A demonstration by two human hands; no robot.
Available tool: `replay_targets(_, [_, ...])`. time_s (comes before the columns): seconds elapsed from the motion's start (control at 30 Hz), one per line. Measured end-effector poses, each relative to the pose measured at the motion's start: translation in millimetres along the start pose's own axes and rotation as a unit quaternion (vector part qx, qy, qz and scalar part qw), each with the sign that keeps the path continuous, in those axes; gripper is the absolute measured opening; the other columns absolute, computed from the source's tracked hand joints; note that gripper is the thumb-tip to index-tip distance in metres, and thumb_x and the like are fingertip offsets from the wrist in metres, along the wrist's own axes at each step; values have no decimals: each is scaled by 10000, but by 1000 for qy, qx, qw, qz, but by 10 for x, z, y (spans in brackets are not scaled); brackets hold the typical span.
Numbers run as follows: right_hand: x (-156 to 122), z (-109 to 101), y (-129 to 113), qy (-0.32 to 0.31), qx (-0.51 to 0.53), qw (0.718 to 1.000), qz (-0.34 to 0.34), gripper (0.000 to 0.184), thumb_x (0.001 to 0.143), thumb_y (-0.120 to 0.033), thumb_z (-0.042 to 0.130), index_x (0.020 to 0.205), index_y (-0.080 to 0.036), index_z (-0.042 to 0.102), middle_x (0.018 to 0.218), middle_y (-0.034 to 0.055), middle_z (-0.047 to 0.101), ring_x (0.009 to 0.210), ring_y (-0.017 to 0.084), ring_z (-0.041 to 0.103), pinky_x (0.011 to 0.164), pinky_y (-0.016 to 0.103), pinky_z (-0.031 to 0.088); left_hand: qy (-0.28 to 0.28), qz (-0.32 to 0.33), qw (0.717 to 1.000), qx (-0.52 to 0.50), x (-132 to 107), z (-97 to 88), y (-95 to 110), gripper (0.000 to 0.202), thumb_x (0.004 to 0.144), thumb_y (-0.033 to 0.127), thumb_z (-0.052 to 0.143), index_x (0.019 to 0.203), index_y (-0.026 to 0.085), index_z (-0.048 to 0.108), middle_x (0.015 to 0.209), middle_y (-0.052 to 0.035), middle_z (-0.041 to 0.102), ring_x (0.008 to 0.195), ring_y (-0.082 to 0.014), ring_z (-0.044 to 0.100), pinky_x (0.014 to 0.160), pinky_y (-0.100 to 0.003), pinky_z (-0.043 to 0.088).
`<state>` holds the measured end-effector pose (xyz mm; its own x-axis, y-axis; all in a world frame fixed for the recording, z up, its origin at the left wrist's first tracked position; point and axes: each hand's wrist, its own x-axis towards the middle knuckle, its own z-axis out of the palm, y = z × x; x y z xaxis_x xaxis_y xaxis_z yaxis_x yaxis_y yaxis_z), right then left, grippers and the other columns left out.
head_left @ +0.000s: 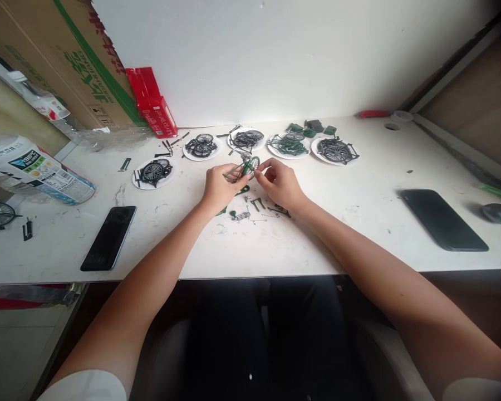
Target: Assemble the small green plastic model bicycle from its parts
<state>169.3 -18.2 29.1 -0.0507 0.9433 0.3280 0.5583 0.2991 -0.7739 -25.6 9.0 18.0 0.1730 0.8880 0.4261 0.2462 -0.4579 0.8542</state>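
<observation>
A small green model bicycle (250, 166) is held above the table, its spoked wheel turned toward my right side. My left hand (221, 186) grips its frame between thumb and fingers. On the wheel's right edge, the thumb and fingertips of my right hand (278, 181) are closed in a pinch; whether a tiny part is between them is hidden. Below my hands lie loose green parts (256, 204), a silver-grey piece (242, 216) and thin wire-like bits.
Paper plates (136, 182) with dark and green bicycle parts stand in an arc behind my hands. A phone (108, 238) lies left, a dark flat pad (442, 220) and mouse (500, 213) right. A red box (161, 116), large carton (67, 61) and plastic pack (45, 170) occupy the back left.
</observation>
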Motion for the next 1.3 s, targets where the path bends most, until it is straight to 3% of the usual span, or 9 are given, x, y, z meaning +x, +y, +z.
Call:
replay_targets(0.17, [31, -6, 32, 6, -9, 1000, 0, 415, 1021, -591, 611, 826, -226, 582, 660, 13, 575, 629, 170, 476, 612, 319, 343, -11, 0, 1000, -7, -11, 4, 12, 234, 838, 375, 842, 916, 158, 807, 918, -88, 824, 817, -215, 762, 745, -307, 616])
replay_targets(0.3, [35, 6, 41, -2, -8, 1000, 9, 504, 1035, -676, 534, 811, -228, 590, 653, 23, 575, 637, 182, 490, 604, 325, 342, -12, -1, 1000, -7, -10, 5, 16, 232, 837, 384, 841, 902, 164, 805, 918, -89, 824, 826, -217, 767, 752, -308, 619])
replay_targets(0.5, [-8, -6, -19, 18, 15, 999, 21, 346, 965, -528, 708, 1127, -243, 597, 640, -45, 570, 580, 172, 506, 608, 319, 365, -7, -4, 1000, -10, 1, 11, -42, 256, 821, 412, 854, 860, 167, 788, 879, -79, 806, 796, -208, 747, 737, -303, 607])
replay_targets(0.77, [13, -23, -23, 19, -9, 1000, 8, 117, 905, -307, 713, 956, -203, 701, 656, -13, 590, 616, 164, 536, 631, 314, 391, -2, 3, 1000, -1, 5, 25, -85, 283, 819, 435, 857, 834, 163, 781, 842, -63, 792, 773, -189, 722, 703, -277, 572])
replay_targets(1.1, [18, -35, 2, 13, -8, 1000, 1, 176, 924, -367, 714, 991, -205, 726, 661, -8, 617, 603, 165, 525, 623, 308, 396, -14, 5, 1000, 9, -2, -9, -31, 270, 828, 427, 846, 897, 169, 808, 895, -76, 812, 825, -210, 744, 782, -313, 605])
replay_targets(1.3, [13, -26, 7, 12, -10, 1000, 2, 202, 942, -391, 695, 988, -198, 731, 655, -5, 617, 603, 170, 537, 624, 309, 407, -25, 19, 999, 27, 4, -41, -33, 232, 854, 396, 818, 895, 168, 805, 883, -59, 803, 799, -195, 724, 756, -295, 573])
